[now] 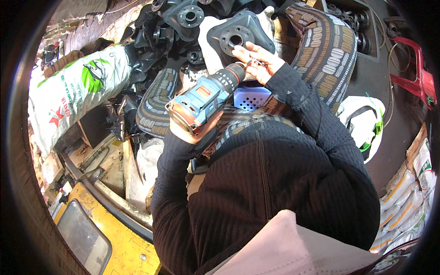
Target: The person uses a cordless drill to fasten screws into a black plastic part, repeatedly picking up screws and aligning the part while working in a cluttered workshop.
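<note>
My left hand [197, 130] is wrapped around a blue-grey cordless drill [201, 98] with orange-red parts. The drill's black chuck points up and right, close by my right hand [270, 62]. That hand is turned palm up with its fingers partly curled. In it lie small metal pieces [258, 63] that look like screws, too small to tell exactly. Just beyond my fingers rests a dark grey plate-like part [256, 36] with a round hub full of holes, lying on a white piece [208, 25]. Between my legs shows a lilac perforated plastic thing [252, 98].
Dark parts with round hubs [190, 17] are heaped at the far side. To the left are a white-and-green sack [78, 94] and a yellow panel [121, 243]. A white bag [364, 121], a red frame [419, 73] and stacked sacks [401, 206] stand to the right.
</note>
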`<state>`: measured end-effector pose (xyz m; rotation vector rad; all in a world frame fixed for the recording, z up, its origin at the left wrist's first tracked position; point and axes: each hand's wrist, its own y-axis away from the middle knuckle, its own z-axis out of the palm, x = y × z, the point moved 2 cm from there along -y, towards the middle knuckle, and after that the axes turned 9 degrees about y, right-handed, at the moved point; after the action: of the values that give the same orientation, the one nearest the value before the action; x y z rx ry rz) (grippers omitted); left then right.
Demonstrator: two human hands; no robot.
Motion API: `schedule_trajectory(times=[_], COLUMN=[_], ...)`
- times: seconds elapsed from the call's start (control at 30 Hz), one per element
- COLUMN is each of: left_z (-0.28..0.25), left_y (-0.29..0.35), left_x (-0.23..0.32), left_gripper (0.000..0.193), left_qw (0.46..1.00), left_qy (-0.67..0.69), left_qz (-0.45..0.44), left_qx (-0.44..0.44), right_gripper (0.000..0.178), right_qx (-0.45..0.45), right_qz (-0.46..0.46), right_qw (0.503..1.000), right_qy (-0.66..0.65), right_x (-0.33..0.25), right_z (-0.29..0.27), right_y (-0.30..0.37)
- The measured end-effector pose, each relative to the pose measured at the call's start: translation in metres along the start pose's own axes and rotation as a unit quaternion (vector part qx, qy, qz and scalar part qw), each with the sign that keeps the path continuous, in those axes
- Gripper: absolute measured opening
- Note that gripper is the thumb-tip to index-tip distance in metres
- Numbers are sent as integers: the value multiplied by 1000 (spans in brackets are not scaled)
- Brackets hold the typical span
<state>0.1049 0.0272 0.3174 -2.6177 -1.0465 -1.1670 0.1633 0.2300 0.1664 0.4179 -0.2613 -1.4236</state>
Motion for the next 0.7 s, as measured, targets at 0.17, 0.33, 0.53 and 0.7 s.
schedule_trajectory(times=[0.17,0.33,0.53,0.7], left_z=[0,2,5,14], left_y=[-4,-1,2,4], left_x=[3,2,-1,-12], left_gripper=[47,49,49,45], left_qw=[984,991,982,955], left_qy=[-143,-119,-158,231], left_qz=[86,31,68,-163], left_qx=[-58,-56,-72,-85], right_gripper=[16,12,12,17], right_qx=[-3,2,29,61], right_qz=[14,-14,-32,-28], right_qw=[996,996,998,997], right_qy=[-89,-84,-45,-23], right_x=[4,6,9,15], right_z=[-4,-6,-2,-2], right_y=[-1,-3,-6,-6])
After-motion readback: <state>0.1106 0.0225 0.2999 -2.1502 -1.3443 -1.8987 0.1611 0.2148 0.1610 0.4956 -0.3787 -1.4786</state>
